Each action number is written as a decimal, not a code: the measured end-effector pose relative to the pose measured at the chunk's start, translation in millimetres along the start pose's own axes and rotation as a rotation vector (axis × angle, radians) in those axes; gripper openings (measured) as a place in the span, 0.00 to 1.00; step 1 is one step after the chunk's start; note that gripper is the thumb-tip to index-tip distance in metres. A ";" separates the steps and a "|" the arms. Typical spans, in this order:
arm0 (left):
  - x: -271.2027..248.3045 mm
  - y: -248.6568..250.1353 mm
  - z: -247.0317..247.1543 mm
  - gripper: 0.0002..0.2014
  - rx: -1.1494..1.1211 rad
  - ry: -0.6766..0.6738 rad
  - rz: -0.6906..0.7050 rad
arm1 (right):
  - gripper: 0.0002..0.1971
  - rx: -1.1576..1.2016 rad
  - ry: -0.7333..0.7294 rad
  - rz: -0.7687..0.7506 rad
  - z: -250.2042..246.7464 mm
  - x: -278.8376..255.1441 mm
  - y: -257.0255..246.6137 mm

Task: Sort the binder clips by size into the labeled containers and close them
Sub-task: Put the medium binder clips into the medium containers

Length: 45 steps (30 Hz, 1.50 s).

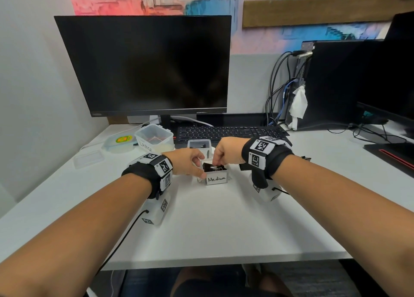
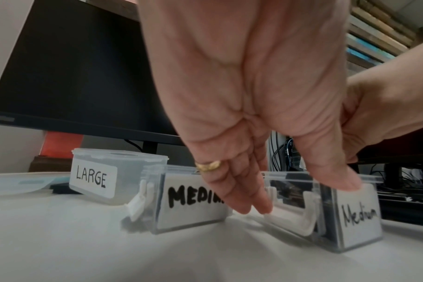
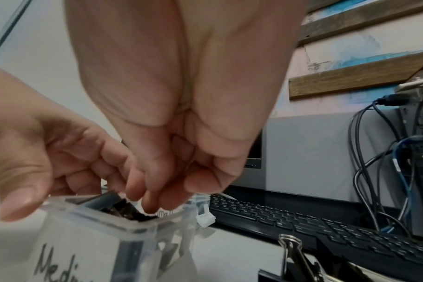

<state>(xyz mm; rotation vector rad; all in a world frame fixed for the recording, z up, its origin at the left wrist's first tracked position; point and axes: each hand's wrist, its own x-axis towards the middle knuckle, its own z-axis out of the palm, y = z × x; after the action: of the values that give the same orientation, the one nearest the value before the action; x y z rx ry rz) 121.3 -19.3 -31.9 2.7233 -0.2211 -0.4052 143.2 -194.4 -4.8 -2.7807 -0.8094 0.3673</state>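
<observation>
At centre frame in the head view, my right hand [image 1: 226,151] reached fingertips-down into the open "Medium" container [image 1: 216,175], its fingers bunched over the black binder clips [image 1: 214,168] inside; I could not tell whether they pinched a clip or had let one go. My left hand [image 1: 187,162] steadied the box, thumb curled on its near rim and fingers down its left side.

I judged the step to be loading medium clips, with sorting unfinished: a larger binder clip [image 3: 299,257] stood at the lower right of the right wrist view, just beside the box. The next move seemed to call for lifting the right hand clear and fetching that clip, then finding the lids.

Behind, a second "MEDIUM" container [image 2: 188,200] and the "LARGE" container [image 2: 109,175] sat at left of the left wrist view, both lidless. A loose lid [image 1: 118,141] and a flat clear lid [image 1: 88,159] lay at the table's left. The keyboard [image 1: 226,134] and monitor [image 1: 143,66] filled the upper frame. The white latch flaps [image 2: 299,215] hung open and could snag a lid.
</observation>
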 end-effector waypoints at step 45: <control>3.1 49.3 12.4 0.08 0.240 0.217 0.075 | 0.18 -0.263 -0.053 0.515 -5.3 -108.5 100.9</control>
<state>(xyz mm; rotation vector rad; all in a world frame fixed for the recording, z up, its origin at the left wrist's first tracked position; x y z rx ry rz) 115.6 -69.4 -24.5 2.9542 -0.3291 -0.0624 106.0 -337.9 -8.9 -3.2181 -0.1399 0.4461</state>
